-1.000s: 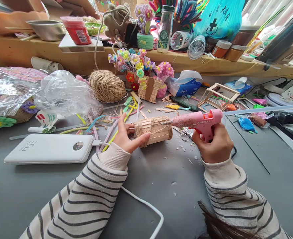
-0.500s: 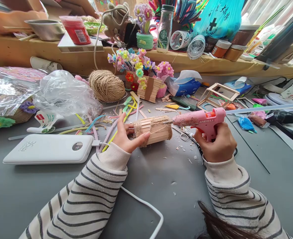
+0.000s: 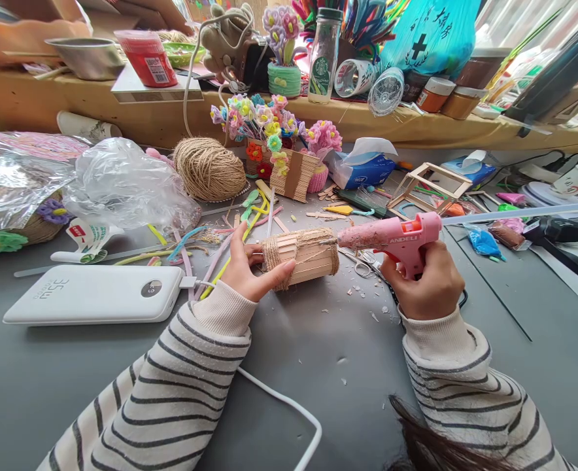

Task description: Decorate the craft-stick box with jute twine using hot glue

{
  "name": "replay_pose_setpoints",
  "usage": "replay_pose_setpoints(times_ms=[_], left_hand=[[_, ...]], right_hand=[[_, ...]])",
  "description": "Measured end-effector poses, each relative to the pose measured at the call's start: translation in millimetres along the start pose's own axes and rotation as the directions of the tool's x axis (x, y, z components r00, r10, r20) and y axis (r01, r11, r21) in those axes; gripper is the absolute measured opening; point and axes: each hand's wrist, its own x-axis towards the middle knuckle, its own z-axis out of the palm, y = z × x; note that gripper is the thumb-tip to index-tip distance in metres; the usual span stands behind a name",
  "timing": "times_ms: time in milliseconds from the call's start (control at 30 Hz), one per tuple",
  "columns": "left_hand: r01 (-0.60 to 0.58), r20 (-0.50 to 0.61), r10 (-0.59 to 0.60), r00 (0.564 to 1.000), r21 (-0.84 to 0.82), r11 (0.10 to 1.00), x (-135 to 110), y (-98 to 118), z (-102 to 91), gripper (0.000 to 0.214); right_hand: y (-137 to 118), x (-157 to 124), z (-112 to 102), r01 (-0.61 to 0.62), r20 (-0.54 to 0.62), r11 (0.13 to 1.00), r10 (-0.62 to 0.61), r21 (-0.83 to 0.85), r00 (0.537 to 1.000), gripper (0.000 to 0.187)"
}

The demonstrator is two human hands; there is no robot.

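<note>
My left hand (image 3: 255,267) grips one end of a small cylinder of wooden sticks (image 3: 313,263), with thumb in front and fingers behind. Twine is wrapped around both its ends and runs along its upper side. The cylinder lies on its side, just over or on the grey table. My right hand (image 3: 427,282) is closed around the handle of a pink hot glue gun (image 3: 407,243). The gun's nozzle points left and meets the twine on the cylinder's upper right part. From its rear sticks a long translucent glue stick (image 3: 519,214).
Left of me lies a white power bank (image 3: 95,294) with a white cable (image 3: 289,399). A twine ball (image 3: 209,169), pipe-cleaner flowers (image 3: 269,124), a tissue pack (image 3: 365,167) and a wooden stick frame (image 3: 429,186) stand behind. Scissors (image 3: 362,265) lie beneath the gun.
Hardly anything differs. The glue gun and my right hand have shifted very slightly left, along with a small shift of the whole view.
</note>
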Motion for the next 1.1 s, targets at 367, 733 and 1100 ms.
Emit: replay_pose_setpoints(times_ms=[367, 733, 1100], left_hand=[[0.014, 0.010, -0.014, 1.000, 0.012, 1.000, 0, 3, -0.4, 0.117], [0.015, -0.004, -0.015, 1.000, -0.004, 1.000, 0, 4, 1.1, 0.119], [0.007, -0.004, -0.007, 1.000, -0.009, 1.000, 0, 3, 0.8, 0.119]], right_hand=[[-9, 3, -4, -0.038, -0.035, 0.999, 0.039, 0.021, 0.999, 0.027], [3, 0, -1, -0.006, -0.020, 1.000, 0.006, -0.015, 1.000, 0.034], [8, -3, -2, -0.069, 0.062, 0.997, 0.071, -0.035, 0.996, 0.034]])
